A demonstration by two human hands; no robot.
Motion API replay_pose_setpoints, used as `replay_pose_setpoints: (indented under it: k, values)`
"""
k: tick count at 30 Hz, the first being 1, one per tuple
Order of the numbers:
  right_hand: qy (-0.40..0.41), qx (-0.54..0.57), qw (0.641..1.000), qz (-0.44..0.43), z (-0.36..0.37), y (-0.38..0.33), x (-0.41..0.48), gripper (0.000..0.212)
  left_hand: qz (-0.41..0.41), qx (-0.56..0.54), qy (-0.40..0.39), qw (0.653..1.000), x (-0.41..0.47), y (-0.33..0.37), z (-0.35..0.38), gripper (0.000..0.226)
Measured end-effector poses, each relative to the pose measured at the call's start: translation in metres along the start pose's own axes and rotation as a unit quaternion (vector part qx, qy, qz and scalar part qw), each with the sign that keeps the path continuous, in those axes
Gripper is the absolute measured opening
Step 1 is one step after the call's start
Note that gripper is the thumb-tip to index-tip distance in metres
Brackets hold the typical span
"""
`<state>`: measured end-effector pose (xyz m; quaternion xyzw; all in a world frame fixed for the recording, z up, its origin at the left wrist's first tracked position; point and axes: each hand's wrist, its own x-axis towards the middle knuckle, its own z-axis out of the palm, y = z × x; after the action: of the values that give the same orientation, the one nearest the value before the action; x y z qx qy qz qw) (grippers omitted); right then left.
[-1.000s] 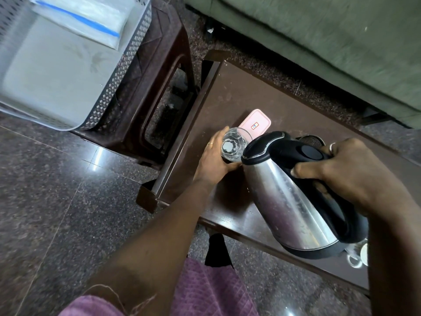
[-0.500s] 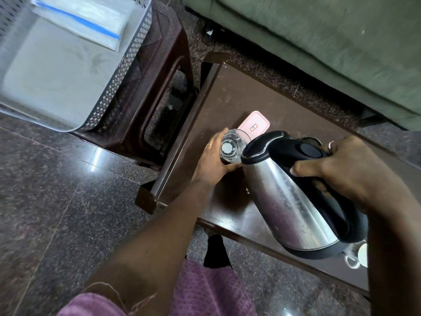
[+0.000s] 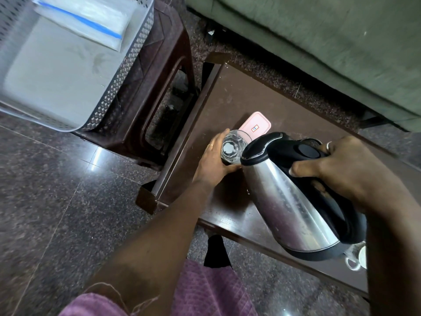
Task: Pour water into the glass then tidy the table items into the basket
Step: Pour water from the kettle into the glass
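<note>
A clear glass (image 3: pixel 232 145) stands on the dark brown table (image 3: pixel 239 96), and my left hand (image 3: pixel 215 161) is wrapped around its left side. My right hand (image 3: pixel 341 169) grips the black handle of a steel kettle (image 3: pixel 293 201), which is tilted with its spout at the glass's rim. Just behind the glass lies a pink lidded box (image 3: pixel 256 125). The grey perforated basket (image 3: pixel 118 87) sits at the upper left on a brown plastic stool (image 3: pixel 157 87); a clear zip bag (image 3: pixel 84 21) lies inside it.
A white cup (image 3: pixel 358 258) peeks out beneath the kettle at the table's right side. A green sofa (image 3: pixel 319 37) runs along the far side of the table. Dark polished floor fills the left. My purple-clad lap is at the bottom.
The kettle has stayed tilted at the glass with both hands holding as before. The view has shifted slightly; nothing else has moved.
</note>
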<state>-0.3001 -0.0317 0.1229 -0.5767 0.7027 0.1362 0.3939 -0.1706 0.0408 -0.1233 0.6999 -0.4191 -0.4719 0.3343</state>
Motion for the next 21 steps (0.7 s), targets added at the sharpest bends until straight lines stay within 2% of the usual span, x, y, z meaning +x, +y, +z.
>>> replay_pose_setpoints:
  k: [6, 21]
  values:
    - [-0.009, -0.004, 1.0, -0.002, -0.0003, -0.0017, -0.0003, 0.035, 0.004, 0.0, 0.001, 1.0, -0.0005, 0.0007, -0.0003, 0.097]
    - [-0.005, -0.011, 1.0, -0.006, 0.0002, -0.0029, -0.0038, 0.031, 0.0, -0.005, -0.002, 1.0, -0.0018, 0.0054, -0.0028, 0.097]
